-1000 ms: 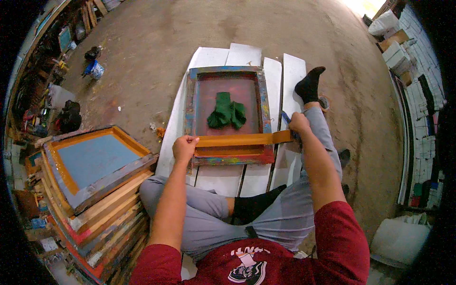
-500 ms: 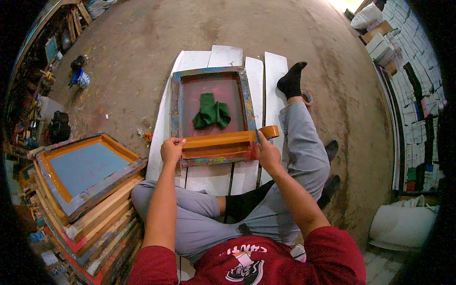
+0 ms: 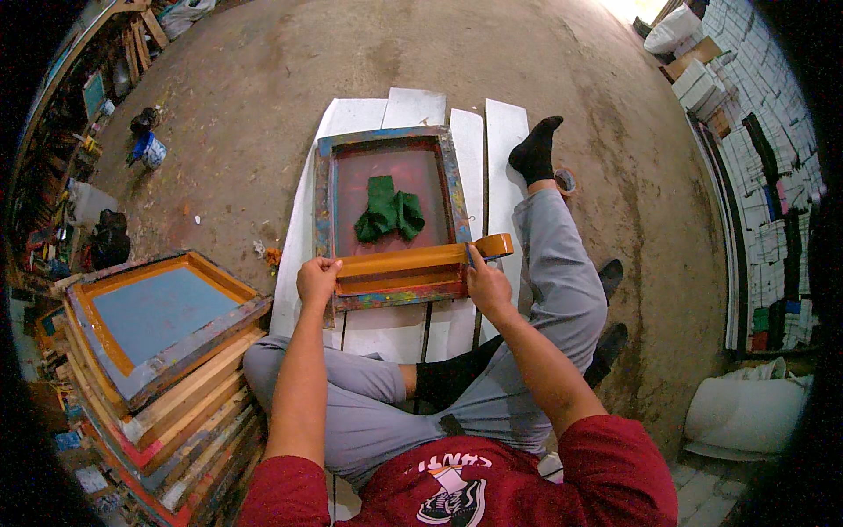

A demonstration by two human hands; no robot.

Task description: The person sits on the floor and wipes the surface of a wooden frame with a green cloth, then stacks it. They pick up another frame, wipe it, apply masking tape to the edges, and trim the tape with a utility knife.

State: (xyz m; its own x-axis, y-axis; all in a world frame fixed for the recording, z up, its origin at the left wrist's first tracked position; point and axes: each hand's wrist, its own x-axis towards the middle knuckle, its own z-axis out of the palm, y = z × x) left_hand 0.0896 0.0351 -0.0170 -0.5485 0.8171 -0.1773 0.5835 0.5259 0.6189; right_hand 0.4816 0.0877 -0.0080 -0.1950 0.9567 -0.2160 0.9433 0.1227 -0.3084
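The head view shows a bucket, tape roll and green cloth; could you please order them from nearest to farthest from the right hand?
1. Tape roll, just beyond the right hand.
2. Green cloth, left, inside the frame.
3. Bucket, far left.

Glossy, plastic-looking tape (image 3: 404, 256) — rough, paint-crusted wooden frame (image 3: 325, 193) — matt, rumpled cloth (image 3: 379, 220).

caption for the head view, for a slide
Both hands hold brown tape across a paint-stained frame, with a crumpled green cloth inside.

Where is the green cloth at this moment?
In the head view, the green cloth lies slightly left of centre, inside the paint-stained frame, just above the stretched brown tape.
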